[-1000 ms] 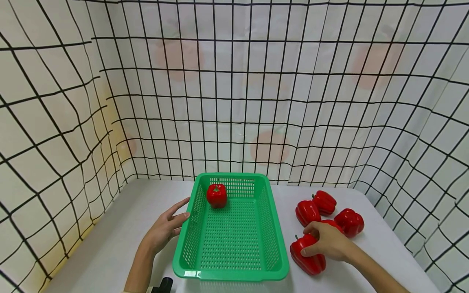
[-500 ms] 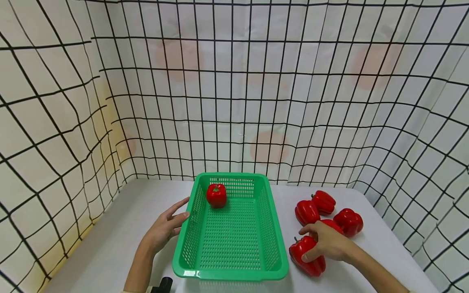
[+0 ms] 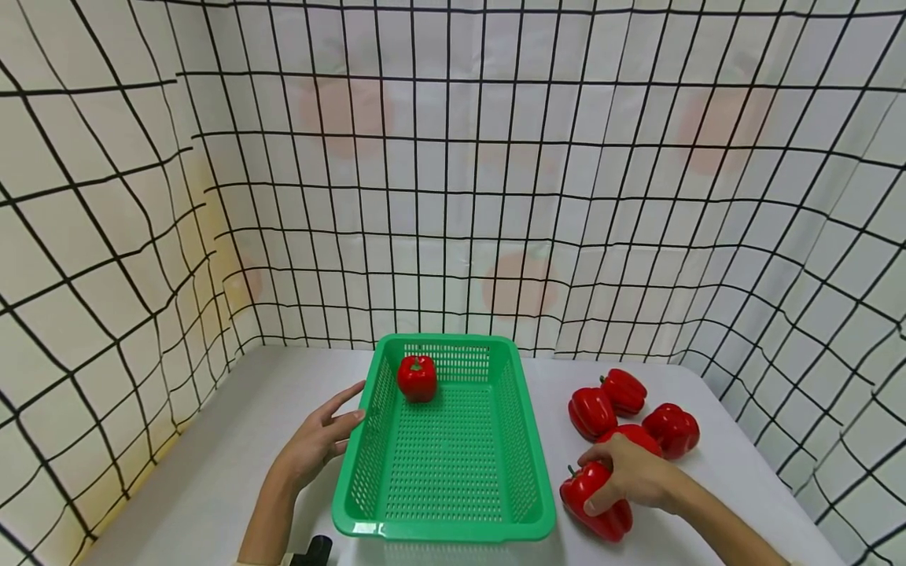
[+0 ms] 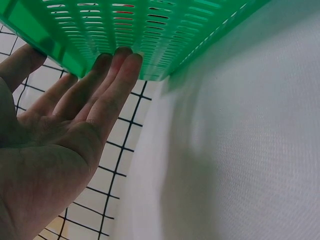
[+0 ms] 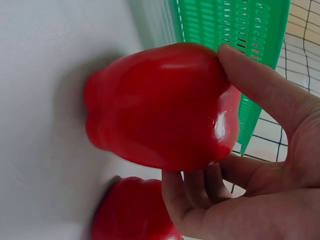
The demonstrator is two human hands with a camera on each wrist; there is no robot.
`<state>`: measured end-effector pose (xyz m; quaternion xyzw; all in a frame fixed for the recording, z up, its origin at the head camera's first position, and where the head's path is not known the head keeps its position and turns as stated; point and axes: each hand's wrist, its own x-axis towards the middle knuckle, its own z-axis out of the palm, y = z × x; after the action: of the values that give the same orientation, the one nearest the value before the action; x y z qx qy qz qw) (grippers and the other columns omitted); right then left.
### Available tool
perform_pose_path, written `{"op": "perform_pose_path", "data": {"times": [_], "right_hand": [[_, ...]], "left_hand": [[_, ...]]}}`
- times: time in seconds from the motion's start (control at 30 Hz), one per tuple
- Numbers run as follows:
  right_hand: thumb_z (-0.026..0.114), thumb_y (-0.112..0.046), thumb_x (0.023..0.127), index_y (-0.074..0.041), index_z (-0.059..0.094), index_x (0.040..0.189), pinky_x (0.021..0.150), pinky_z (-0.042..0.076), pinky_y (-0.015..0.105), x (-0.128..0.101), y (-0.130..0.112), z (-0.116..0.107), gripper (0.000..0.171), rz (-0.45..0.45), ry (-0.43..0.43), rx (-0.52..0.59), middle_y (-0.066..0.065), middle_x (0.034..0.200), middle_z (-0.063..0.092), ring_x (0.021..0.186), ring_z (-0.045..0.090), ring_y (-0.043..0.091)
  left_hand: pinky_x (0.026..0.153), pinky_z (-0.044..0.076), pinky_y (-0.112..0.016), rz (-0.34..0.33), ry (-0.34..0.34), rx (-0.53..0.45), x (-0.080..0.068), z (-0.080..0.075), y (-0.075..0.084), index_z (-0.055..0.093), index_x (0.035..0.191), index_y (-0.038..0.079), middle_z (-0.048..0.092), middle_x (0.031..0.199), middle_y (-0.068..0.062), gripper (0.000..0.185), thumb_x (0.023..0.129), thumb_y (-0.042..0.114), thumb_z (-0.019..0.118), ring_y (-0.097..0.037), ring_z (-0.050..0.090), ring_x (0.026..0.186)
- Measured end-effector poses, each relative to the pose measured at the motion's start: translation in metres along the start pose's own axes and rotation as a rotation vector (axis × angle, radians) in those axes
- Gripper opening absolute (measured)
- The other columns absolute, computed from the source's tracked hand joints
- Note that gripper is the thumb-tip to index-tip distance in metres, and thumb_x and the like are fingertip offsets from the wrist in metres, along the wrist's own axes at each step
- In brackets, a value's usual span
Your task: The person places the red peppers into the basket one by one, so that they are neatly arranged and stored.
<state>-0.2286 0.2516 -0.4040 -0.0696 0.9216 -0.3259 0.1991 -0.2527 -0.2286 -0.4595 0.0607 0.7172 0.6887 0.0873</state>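
Note:
My right hand grips a red bell pepper at the right of the green basket. In the right wrist view the thumb presses one side of this bell pepper and the fingers curl under the other. My left hand touches the left wall of the green basket. Seen from the left wrist, its nearly straight fingers lie against the slotted wall. One red bell pepper stands in the basket's far left corner, stem up.
Behind the held one, several more red bell peppers lie grouped on the white table, among them a far one and one at the right. A black wire grid closes off the back and both sides.
My right hand has shifted slightly toward the front, its fingers settling around the bell pepper, which has tipped and moved a little nearer. The left hand and basket have stayed put.

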Motion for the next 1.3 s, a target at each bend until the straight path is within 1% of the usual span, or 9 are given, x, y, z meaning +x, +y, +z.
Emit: {"op": "perform_pose_path", "data": {"times": [0.23, 0.37, 0.63, 0.77, 0.87, 1.0, 1.1, 1.3], "right_hand": [[0.096, -0.016, 0.057, -0.006, 0.066, 0.125, 0.074, 0.064, 0.043, 0.000, 0.000, 0.001, 0.075, 0.010, 0.001, 0.013, 0.005, 0.109, 0.065, 0.103, 0.059, 0.026], [0.095, -0.016, 0.058, -0.005, 0.065, 0.125, 0.074, 0.064, 0.043, -0.001, -0.001, 0.001, 0.074, -0.003, 0.007, 0.019, 0.005, 0.110, 0.065, 0.103, 0.059, 0.025], [0.095, -0.015, 0.058, -0.005, 0.065, 0.125, 0.075, 0.064, 0.044, 0.000, -0.001, 0.002, 0.074, -0.010, 0.030, 0.015, 0.005, 0.112, 0.066, 0.103, 0.059, 0.024], [0.094, -0.013, 0.058, -0.004, 0.063, 0.127, 0.076, 0.064, 0.044, 0.000, -0.003, 0.003, 0.076, 0.005, 0.036, 0.009, 0.005, 0.113, 0.066, 0.104, 0.059, 0.025], [0.095, -0.017, 0.058, -0.006, 0.061, 0.128, 0.075, 0.064, 0.044, 0.001, -0.004, 0.005, 0.079, 0.036, 0.039, -0.010, 0.006, 0.113, 0.064, 0.107, 0.058, 0.026], [0.097, -0.027, 0.057, -0.008, 0.060, 0.128, 0.074, 0.064, 0.044, 0.004, -0.001, 0.010, 0.082, 0.057, 0.047, -0.057, 0.005, 0.113, 0.063, 0.109, 0.056, 0.028], [0.098, -0.033, 0.056, -0.007, 0.060, 0.128, 0.073, 0.064, 0.044, 0.005, 0.000, 0.013, 0.085, 0.049, 0.066, -0.079, 0.004, 0.112, 0.063, 0.108, 0.056, 0.028], [0.098, -0.038, 0.055, -0.005, 0.058, 0.128, 0.072, 0.064, 0.044, 0.006, -0.002, 0.016, 0.089, 0.045, 0.098, -0.122, 0.004, 0.110, 0.064, 0.106, 0.057, 0.027]], "left_hand": [[0.097, 0.058, -0.046, -0.009, 0.016, -0.013, 0.000, 0.000, 0.000, 0.034, 0.159, 0.026, 0.058, 0.141, -0.024, 0.067, 0.100, 0.030, 0.065, -0.032, 0.070, 0.112], [0.097, 0.058, -0.046, -0.006, 0.017, -0.008, -0.001, 0.001, 0.001, 0.033, 0.159, 0.025, 0.058, 0.141, -0.024, 0.068, 0.100, 0.030, 0.065, -0.032, 0.071, 0.112], [0.096, 0.058, -0.044, -0.008, 0.004, -0.011, -0.002, 0.001, 0.002, 0.032, 0.160, 0.025, 0.057, 0.143, -0.024, 0.068, 0.100, 0.030, 0.064, -0.032, 0.071, 0.111], [0.096, 0.058, -0.045, -0.003, -0.001, -0.004, -0.002, 0.001, 0.003, 0.032, 0.160, 0.024, 0.056, 0.144, -0.025, 0.067, 0.101, 0.030, 0.064, -0.033, 0.071, 0.112], [0.096, 0.059, -0.045, -0.006, 0.003, -0.005, -0.001, 0.001, 0.002, 0.032, 0.160, 0.024, 0.055, 0.144, -0.025, 0.067, 0.101, 0.030, 0.064, -0.033, 0.071, 0.111], [0.095, 0.059, -0.044, -0.009, 0.002, -0.007, -0.002, 0.001, 0.003, 0.032, 0.160, 0.024, 0.055, 0.144, -0.025, 0.068, 0.101, 0.029, 0.064, -0.032, 0.071, 0.111], [0.095, 0.059, -0.044, -0.006, -0.002, -0.008, -0.002, 0.001, 0.003, 0.032, 0.160, 0.023, 0.055, 0.144, -0.025, 0.068, 0.101, 0.029, 0.064, -0.033, 0.071, 0.110], [0.096, 0.059, -0.045, 0.003, -0.004, 0.002, -0.002, 0.001, 0.002, 0.032, 0.160, 0.024, 0.055, 0.144, -0.025, 0.067, 0.101, 0.029, 0.063, -0.033, 0.071, 0.111]]}}
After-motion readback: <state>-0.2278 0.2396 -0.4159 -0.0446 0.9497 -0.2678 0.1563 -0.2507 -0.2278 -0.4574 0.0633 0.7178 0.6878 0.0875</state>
